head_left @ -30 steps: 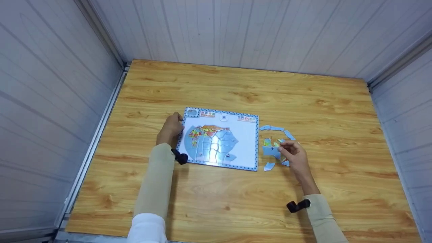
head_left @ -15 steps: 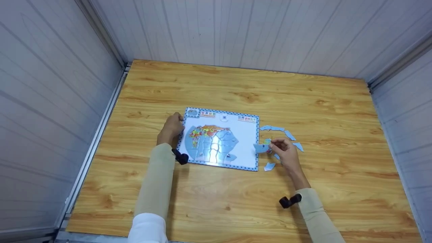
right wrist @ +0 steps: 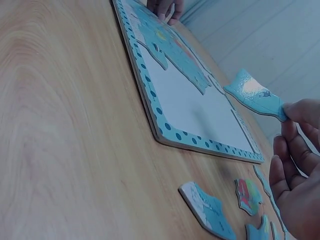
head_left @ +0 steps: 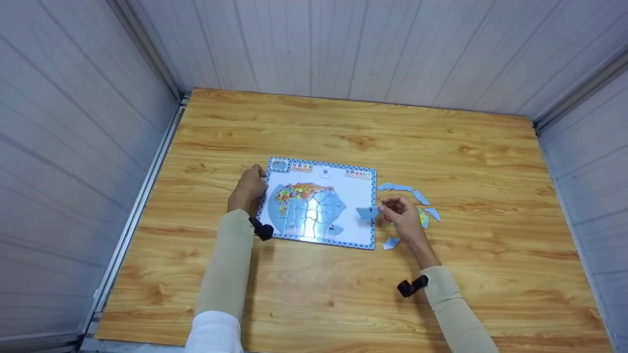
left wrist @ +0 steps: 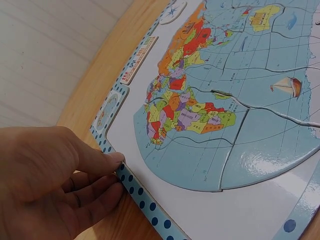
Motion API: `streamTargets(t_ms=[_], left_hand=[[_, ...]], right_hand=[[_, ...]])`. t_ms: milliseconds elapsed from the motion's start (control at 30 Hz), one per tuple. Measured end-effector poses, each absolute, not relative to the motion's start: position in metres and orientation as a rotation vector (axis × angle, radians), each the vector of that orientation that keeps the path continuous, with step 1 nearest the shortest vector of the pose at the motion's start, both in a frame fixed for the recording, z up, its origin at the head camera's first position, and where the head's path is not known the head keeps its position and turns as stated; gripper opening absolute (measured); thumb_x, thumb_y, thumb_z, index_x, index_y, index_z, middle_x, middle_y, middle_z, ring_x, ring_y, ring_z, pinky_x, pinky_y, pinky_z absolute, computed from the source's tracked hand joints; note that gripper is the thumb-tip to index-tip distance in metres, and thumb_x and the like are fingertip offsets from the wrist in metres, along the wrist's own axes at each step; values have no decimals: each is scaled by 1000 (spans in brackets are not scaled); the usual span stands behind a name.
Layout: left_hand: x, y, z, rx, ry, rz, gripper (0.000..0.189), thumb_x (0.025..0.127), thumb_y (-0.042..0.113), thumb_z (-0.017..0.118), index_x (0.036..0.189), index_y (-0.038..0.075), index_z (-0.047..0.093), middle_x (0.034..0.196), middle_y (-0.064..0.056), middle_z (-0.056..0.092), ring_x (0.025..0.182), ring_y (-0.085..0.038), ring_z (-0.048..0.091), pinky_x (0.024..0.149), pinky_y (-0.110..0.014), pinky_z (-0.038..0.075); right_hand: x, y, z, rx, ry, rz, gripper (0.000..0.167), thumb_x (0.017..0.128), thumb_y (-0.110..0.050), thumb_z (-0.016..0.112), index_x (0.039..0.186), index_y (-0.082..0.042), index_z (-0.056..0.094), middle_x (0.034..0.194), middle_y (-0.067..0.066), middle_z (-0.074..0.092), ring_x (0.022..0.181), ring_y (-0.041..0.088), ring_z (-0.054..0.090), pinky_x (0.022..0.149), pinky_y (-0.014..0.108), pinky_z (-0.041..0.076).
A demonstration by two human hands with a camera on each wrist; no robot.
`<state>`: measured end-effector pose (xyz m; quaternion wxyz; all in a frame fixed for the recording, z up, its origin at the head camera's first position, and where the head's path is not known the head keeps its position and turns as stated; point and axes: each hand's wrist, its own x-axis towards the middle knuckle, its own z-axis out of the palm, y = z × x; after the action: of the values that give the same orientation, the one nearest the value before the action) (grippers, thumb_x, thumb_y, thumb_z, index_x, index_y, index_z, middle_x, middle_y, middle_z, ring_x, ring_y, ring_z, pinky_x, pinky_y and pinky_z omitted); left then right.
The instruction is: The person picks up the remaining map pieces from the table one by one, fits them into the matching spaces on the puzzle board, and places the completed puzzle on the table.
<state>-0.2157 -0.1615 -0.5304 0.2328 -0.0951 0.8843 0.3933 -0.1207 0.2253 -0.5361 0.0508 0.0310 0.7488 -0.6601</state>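
Note:
A world-map jigsaw puzzle board with a dotted blue border lies on the table, its left and middle parts filled with joined map pieces. At its left edge my left hand grips the border, thumb on top and fingers against the side. Between thumb and forefinger my right hand pinches a light blue puzzle piece. That piece hangs above the bare right part of the board, apart from the joined pieces. The left hand also appears at the top of the right wrist view.
Several loose puzzle pieces lie right of the board, among them a blue and white one and a red and green one. My right hand partly covers this group. Corrugated white walls enclose the wooden table.
My right hand has moved left with the pinched puzzle piece, from above the loose pieces to above the board's right side. The left hand has stayed on the board's edge.

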Motion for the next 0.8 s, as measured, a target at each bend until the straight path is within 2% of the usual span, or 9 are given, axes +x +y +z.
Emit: streamTargets(t_ms=[133, 267, 567, 800], left_hand=[[-216, -161, -529, -269, 2433, 1073, 31, 96, 4, 43, 127, 4, 41, 124, -17, 48, 112, -29, 47, 98, -42, 42], [-214, -161, -528, -252, 2452, 1068, 32, 95, 4, 44, 127, 2, 42, 126, -18, 48, 112, -30, 47, 99, -44, 41], [-212, -160, -527, -258, 2449, 1086, 32, 94, 3, 44, 126, 2, 42, 126, -18, 48, 113, -30, 47, 100, -45, 40], [-214, -160, -526, -266, 2425, 1084, 33, 95, 3, 44, 128, 2, 41, 127, -18, 47, 114, -30, 47, 101, -44, 40]], right_hand=[[-120, 217, -526, 61, 2318, -1935, 29, 90, -6, 63, 113, 11, 56, 97, 9, 62, 84, 16, 57, 70, 28, 48], [-122, 213, -527, 18, 2311, -1896, 29, 90, -7, 63, 112, 10, 55, 101, 14, 61, 91, 17, 57, 75, 23, 47], [-128, 204, -530, -28, 2321, -1830, 23, 89, -5, 64, 108, 7, 55, 98, 11, 61, 88, 15, 59, 77, 21, 48], [-138, 203, -555, -69, 2331, -1813, 25, 88, -10, 67, 105, 5, 57, 99, 16, 61, 88, 17, 59, 76, 20, 48]])
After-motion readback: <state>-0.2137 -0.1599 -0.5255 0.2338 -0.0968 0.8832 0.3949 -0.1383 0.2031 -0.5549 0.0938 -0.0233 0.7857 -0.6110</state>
